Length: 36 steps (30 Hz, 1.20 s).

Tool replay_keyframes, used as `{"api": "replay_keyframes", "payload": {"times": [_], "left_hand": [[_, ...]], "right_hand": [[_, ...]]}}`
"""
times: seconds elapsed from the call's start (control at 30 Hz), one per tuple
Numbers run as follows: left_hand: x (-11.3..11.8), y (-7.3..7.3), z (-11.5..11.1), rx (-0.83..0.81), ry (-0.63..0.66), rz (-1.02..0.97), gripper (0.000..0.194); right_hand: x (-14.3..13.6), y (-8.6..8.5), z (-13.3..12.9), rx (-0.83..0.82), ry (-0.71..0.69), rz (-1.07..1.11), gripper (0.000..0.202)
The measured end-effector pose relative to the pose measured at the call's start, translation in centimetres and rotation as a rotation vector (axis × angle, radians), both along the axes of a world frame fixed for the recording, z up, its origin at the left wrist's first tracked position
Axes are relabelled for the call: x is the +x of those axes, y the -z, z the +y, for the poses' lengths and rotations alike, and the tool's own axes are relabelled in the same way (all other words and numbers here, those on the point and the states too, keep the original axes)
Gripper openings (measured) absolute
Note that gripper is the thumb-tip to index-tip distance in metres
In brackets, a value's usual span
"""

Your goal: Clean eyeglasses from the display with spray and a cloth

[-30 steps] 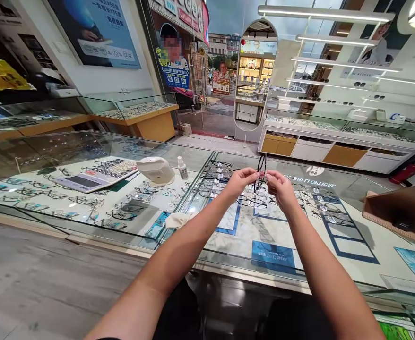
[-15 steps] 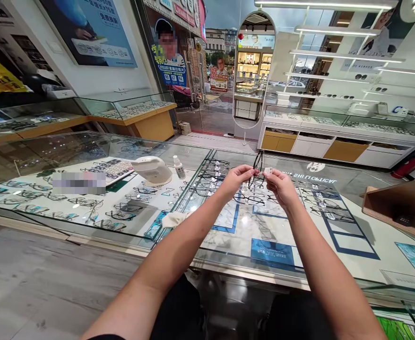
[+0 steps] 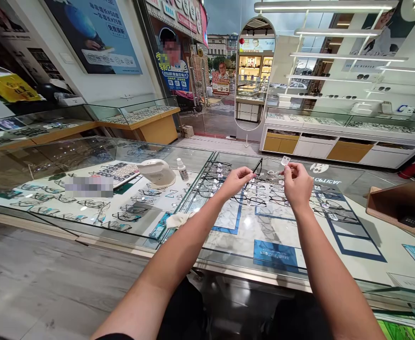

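Note:
My left hand (image 3: pixel 237 182) is closed in a pinch on a dark pair of glasses (image 3: pixel 259 165), held up over the glass display counter. Part of the frame stands above my fingertips; the rest blends with the eyewear behind it. To the right, my right hand (image 3: pixel 298 185) pinches a small whitish tag (image 3: pixel 285 161) between thumb and finger, apart from the glasses. Beneath both hands, rows of eyeglass frames (image 3: pixel 252 201) lie inside the counter, seen through its glass.
On the counter to the left stand a white spray bottle (image 3: pixel 182 171), a rounded white device (image 3: pixel 157 174) and a keyboard (image 3: pixel 117 171). A pale cloth (image 3: pixel 177 220) lies near my left forearm. A wooden box (image 3: pixel 402 203) is at the right. An oval mirror (image 3: pixel 238 89) stands beyond.
My right hand has moved right, away from the glasses, with the tag now raised. My left hand keeps the glasses in nearly the same place, turned to another angle.

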<state>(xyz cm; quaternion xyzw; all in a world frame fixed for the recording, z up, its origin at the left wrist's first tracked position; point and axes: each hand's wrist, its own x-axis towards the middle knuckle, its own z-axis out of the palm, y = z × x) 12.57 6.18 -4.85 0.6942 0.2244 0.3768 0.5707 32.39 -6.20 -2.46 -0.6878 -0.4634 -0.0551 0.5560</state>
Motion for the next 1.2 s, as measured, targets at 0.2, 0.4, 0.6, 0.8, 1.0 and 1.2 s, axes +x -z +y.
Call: {"api": "replay_keyframes", "payload": {"times": [0.2,0.4,0.6,0.8,1.0,1.2], "left_hand": [[0.6,-0.3,-1.3,-0.136,-0.006,-0.089,0.052],[1.2,-0.3,-2.5,-0.108,0.039,-0.119,0.045],[1.5,0.1,-2.3,-0.158,-0.025,-0.145,0.050],[0.9,0.0,-1.2,-0.320,-0.114,-0.235,0.059],[0.1,-0.7,-0.5,-0.413,-0.151,-0.417,0.051],[0.1,-0.8,-0.3,-0.352,-0.218,-0.432,0.051]], "right_hand": [[-2.1,0.3,-0.1,0.144,-0.088,0.026,0.038],[-3.1,1.7,0.6,-0.007,-0.386,0.152,0.031],[-2.4,2.1,1.2,-0.009,-0.370,0.258,0.033],[-1.7,1.5,1.7,-0.001,-0.338,0.551,0.025],[-0.9,1.7,2.1,-0.079,-0.329,0.741,0.018],[-1.5,2.0,1.7,-0.004,-0.153,0.532,0.032]]}}
